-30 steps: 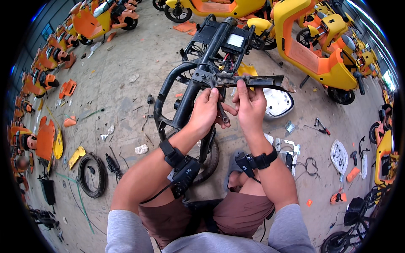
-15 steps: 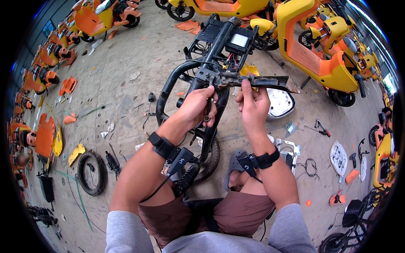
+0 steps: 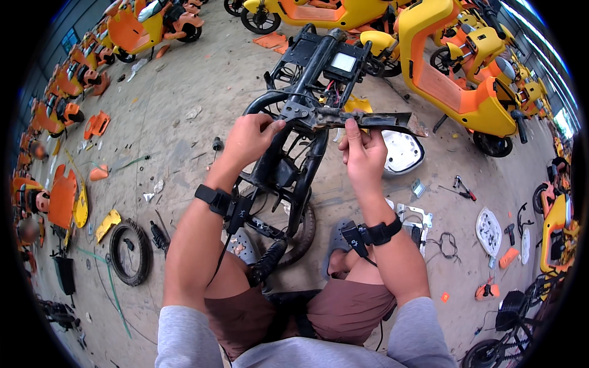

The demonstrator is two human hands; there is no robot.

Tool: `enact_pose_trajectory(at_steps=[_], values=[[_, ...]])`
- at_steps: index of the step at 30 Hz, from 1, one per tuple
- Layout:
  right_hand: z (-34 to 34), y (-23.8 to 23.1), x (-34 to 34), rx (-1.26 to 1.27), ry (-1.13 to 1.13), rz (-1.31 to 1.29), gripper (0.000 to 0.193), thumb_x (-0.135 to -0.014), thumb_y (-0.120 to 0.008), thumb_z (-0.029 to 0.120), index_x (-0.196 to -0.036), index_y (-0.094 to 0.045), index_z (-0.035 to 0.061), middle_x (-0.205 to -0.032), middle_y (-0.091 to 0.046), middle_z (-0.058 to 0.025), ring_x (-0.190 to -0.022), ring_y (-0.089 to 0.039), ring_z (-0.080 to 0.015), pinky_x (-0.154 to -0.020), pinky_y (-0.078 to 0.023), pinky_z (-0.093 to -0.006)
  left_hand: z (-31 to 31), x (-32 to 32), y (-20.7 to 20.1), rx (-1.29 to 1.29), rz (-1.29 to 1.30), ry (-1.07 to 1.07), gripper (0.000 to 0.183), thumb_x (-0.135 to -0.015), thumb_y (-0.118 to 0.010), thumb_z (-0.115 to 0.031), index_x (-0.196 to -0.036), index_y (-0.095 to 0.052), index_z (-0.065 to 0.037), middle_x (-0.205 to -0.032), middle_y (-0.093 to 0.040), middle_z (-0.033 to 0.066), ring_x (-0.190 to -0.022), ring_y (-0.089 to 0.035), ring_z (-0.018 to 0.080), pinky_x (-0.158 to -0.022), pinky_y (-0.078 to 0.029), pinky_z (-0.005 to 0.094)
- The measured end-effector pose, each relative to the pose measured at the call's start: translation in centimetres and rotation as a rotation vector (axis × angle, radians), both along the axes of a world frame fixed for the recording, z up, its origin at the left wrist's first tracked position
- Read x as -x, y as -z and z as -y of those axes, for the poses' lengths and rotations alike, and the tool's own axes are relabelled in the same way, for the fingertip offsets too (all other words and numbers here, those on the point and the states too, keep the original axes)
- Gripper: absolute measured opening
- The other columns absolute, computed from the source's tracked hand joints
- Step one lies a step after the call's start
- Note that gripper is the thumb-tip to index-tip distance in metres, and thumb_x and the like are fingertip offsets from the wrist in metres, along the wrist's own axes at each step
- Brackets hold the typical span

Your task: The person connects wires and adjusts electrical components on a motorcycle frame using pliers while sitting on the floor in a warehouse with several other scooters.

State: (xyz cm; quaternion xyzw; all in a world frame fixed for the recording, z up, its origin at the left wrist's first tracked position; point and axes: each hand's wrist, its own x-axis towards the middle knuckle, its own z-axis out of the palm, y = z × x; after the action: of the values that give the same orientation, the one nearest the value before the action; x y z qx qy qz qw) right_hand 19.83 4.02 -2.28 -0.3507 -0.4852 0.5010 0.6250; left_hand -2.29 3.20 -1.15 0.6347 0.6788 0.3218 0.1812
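A stripped black scooter frame (image 3: 315,61) stands before me, with a bolted bracket (image 3: 296,111) at its middle. From the bracket a dirty dark kickstand (image 3: 392,121) sticks out to the right, a coil spring (image 3: 329,112) at its inner end. My right hand (image 3: 363,147) is closed on the kickstand from below, thumb against its near side. My left hand (image 3: 248,140) is just left of the bracket, thumb and forefinger pinched together. The wrench seen in it earlier is mostly hidden by the hand now.
Below the frame are a wheel (image 3: 305,230) and a shock absorber (image 3: 268,260). A loose tyre (image 3: 130,253) lies left. At right are a white cover (image 3: 404,153), pliers (image 3: 466,189) and metal brackets (image 3: 418,216). Yellow scooters (image 3: 454,92) stand beyond.
My left hand has swung left and up from below the bracket, and the wrench it held upright has gone out of clear sight. My right hand stays on the kickstand.
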Motion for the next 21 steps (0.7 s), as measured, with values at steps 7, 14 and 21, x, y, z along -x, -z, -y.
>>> enact_pose_trajectory(at_steps=[7,14,21], values=[[0.1,0.0,-0.1,-0.015,-0.003,-0.017,0.036,-0.091,-0.066,0.023,-0.119,-0.056,0.0031,-0.071,-0.06,0.0013,-0.056,-0.052,-0.0045,-0.045,-0.034,-0.0184,0.7,-0.2,0.5,-0.085,0.109,0.034,0.035,-0.091,-0.062,-0.03,-0.084,-0.066,0.004,-0.059,-0.055,0.0112,-0.052,-0.053,0.019,-0.054,-0.043,0.0346],[0.3,-0.4,0.1,-0.034,0.001,-0.02,0.035,-0.091,-0.066,0.021,-0.119,-0.055,0.0014,-0.073,-0.06,0.001,-0.057,-0.051,-0.0051,-0.05,-0.038,-0.0191,1.9,-0.6,0.9,0.173,0.982,0.125,0.028,-0.099,-0.05,-0.028,-0.106,-0.055,-0.002,-0.065,-0.057,0.0039,-0.056,-0.059,0.0165,-0.057,-0.052,0.0285],[0.4,-0.5,0.3,-0.012,0.012,-0.043,0.034,-0.092,-0.065,0.02,-0.118,-0.055,0.0005,-0.077,-0.062,0.0005,-0.058,-0.051,-0.0049,-0.052,-0.039,-0.0196,3.3,-5.7,-0.2,0.412,1.283,0.253,0.02,-0.102,-0.041,-0.024,-0.109,-0.041,-0.005,-0.089,-0.066,0.0183,-0.069,-0.065,0.0235,-0.064,-0.055,0.0368]])
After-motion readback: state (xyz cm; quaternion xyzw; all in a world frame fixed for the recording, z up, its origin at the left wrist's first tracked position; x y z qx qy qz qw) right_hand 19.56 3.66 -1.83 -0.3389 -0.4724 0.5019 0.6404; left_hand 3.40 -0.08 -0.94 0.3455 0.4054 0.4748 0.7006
